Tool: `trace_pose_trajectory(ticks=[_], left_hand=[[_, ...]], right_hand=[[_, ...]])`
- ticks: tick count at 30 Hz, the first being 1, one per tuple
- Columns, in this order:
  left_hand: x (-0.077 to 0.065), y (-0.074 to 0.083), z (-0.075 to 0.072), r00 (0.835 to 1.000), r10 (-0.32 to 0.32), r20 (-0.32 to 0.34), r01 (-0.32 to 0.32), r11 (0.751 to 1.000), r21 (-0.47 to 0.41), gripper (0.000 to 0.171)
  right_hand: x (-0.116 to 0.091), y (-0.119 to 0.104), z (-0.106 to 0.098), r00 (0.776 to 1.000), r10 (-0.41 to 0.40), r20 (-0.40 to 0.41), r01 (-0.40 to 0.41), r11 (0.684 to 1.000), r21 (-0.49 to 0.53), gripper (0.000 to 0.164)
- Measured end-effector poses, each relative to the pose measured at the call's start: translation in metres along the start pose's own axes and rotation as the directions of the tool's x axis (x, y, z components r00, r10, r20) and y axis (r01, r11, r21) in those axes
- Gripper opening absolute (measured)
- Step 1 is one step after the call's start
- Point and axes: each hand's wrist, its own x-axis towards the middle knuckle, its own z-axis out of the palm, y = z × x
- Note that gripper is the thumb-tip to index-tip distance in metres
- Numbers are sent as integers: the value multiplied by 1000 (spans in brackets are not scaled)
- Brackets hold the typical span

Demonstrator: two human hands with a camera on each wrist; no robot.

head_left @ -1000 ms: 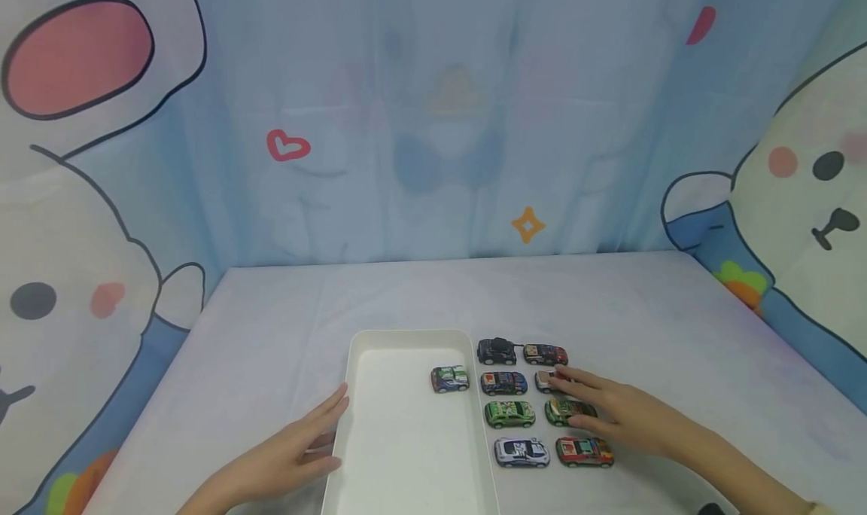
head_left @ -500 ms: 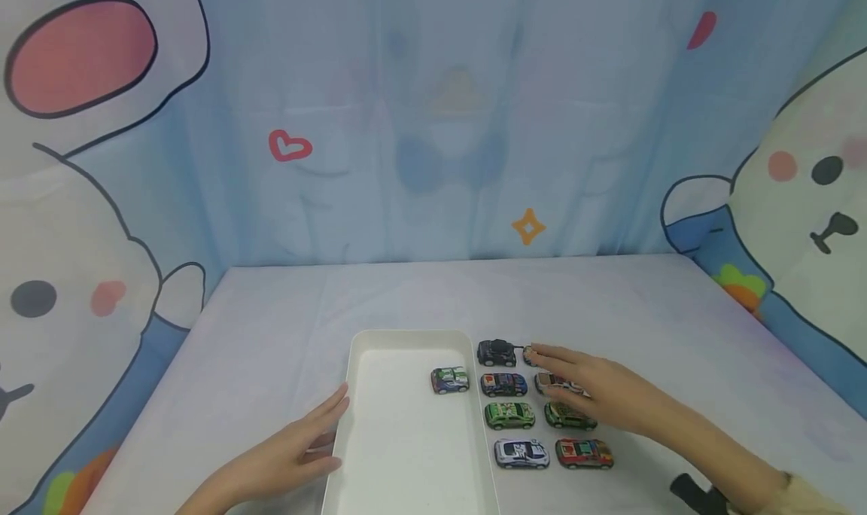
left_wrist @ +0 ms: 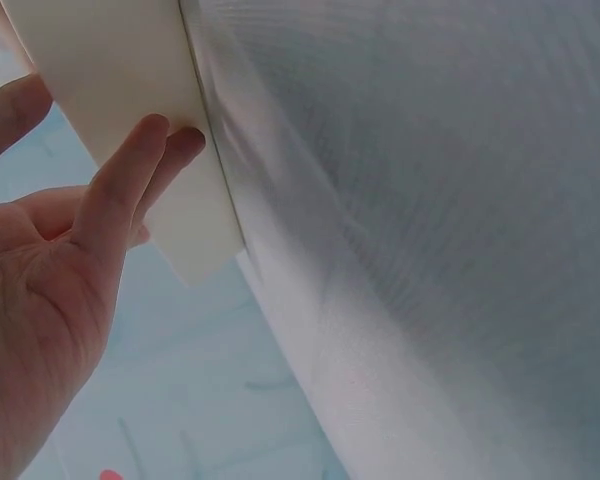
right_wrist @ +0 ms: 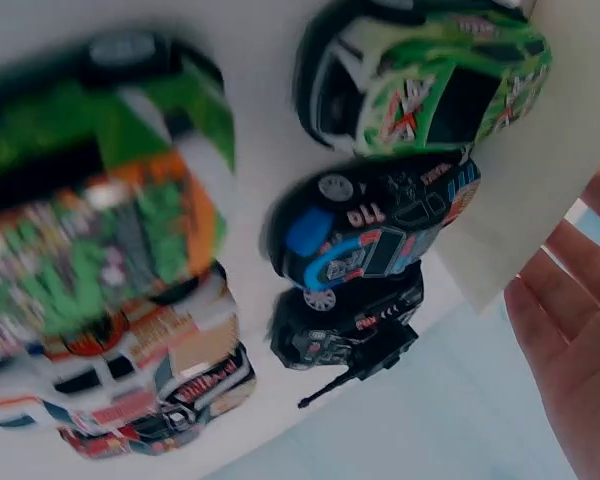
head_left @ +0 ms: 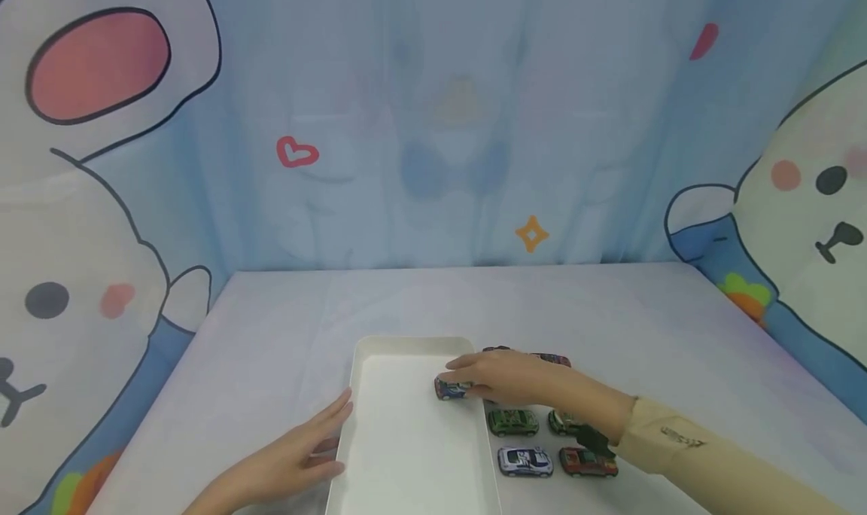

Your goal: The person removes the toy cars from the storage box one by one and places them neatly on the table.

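Note:
A small green, white and blue toy car (head_left: 451, 389) stands in the white tray (head_left: 413, 455) near its right wall. My right hand (head_left: 515, 376) reaches over that wall, fingers at the car's far side and thumb at its near side, gripping it. In the right wrist view the right hand's fingers (right_wrist: 560, 280) pass behind the tray wall, which hides the gripped car. Along the tray's left wall my left hand (head_left: 291, 455) has its extended fingers against the outside. The left wrist view shows those fingertips (left_wrist: 152, 128) touching the tray's side (left_wrist: 110, 70).
Right of the tray, several toy cars stand in two columns, among them a green car (head_left: 512, 422), a white-blue car (head_left: 524, 461) and a red car (head_left: 588, 461). A black toy vehicle with a gun barrel (right_wrist: 350, 330) is at the far end. White cloth (head_left: 284, 349) covers the table.
My right hand has moved left from above the right column of cars to the car in the tray and closed around it. The left hand stays at the tray; the view has shifted slightly.

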Motion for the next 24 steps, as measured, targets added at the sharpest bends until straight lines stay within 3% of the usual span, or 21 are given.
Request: trace_pose_trajectory(ticks=[6, 10, 17, 24], left_hand=[[0, -2, 0, 1000, -3, 3, 3, 1000, 2, 72], [0, -1, 0, 1000, 3, 6, -3, 1000, -9, 72], [0, 1, 0, 1000, 21, 8, -21, 999, -40, 71], [-1, 2, 0, 1000, -11, 19, 12, 998, -56, 73]], right_hand=[[12, 0, 1, 997, 6, 74, -7, 1000, 22, 41], [19, -3, 0, 998, -29, 56, 26, 999, 46, 39], [29, -11, 0, 998, -60, -5, 60, 998, -13, 36], [32, -13, 4, 999, -34, -18, 34, 999, -8, 35]])
